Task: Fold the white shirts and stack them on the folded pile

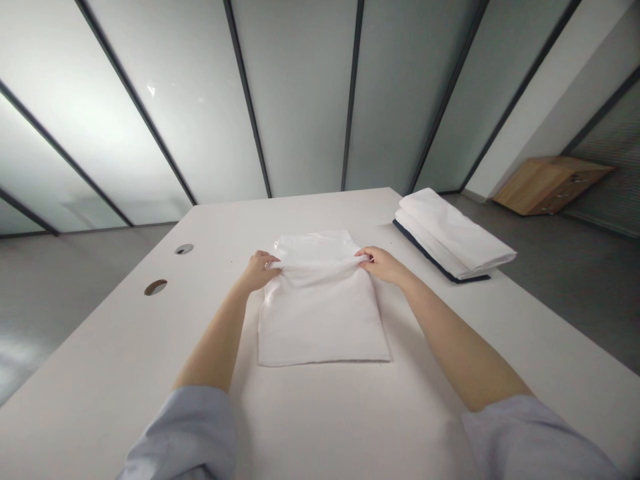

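Both hands pinch the same raised fold of a white cloth (323, 307): the left hand (258, 270) has thumb and fingers pressed together on the fold's left end, and the right hand (383, 265) nips the right end in the same way. Between the two grips the fabric bunches into a low ridge. Nearer the person than the grips, the cloth lies flat and smooth on the white table (100, 373), its near edge straight and square to the forearms. Beyond the grips, a shorter stretch of the same cloth lies flat on the table.

To the right of the right hand and somewhat farther off, well apart from the held cloth, sits a stack of folded white cloths (453, 237) with a dark layer showing at its bottom edge. Left of the left hand, two round holes (156, 287) are cut in the tabletop. Far off to the right, a wooden cabinet (547, 183) stands on the grey floor.
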Motion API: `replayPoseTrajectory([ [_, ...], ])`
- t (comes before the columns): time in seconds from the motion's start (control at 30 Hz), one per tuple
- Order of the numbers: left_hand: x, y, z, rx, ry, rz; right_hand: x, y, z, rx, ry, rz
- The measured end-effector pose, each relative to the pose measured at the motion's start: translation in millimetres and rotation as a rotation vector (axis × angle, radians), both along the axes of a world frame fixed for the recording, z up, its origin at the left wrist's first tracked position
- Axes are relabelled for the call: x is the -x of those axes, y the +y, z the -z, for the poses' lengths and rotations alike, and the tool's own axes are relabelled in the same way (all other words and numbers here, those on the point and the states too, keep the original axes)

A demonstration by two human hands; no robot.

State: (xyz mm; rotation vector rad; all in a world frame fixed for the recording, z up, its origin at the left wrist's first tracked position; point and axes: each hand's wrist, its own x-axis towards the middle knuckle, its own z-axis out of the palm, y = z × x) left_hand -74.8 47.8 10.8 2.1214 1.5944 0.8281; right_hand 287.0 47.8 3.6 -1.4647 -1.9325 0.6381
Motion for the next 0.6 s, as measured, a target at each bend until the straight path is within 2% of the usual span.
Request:
replayPoseTrajectory([
  [0.07,-4,-11,-19.3,-0.154,0.081,0.008,-3,-6,-14.0,-0.176,-0.004,0.000],
  [0.13,-7,-24,-41.8,-0.165,0.102,0.039,-6,-16,-31.5,-0.327,0.040,-0.028],
  [0.2,-7,-35,-64.9,-0.105,0.088,0.064,-9,-26,-50.8,-0.371,0.087,-0.060],
  [0.27,-3,-38,-85.8,-0.093,0.074,0.068,-8,-31,-68.6,-0.337,0.115,-0.057],
  [0.37,4,-27,-109.8,-0.087,0.126,0.069,-4,-20,-86.3,-0.290,0.153,-0.038],
  [0.47,2,-5,-125.5,-0.078,0.245,0.043,0,11,-94.1,-0.265,0.192,-0.044],
  [0.53,-5,8,-132.6,-0.128,0.302,-0.036,1,31,-98.5,-0.311,0.201,-0.030],
  [0.6,-14,14,-136.7,-0.233,0.319,-0.140,2,44,-104.2,-0.429,0.179,0.012],
])
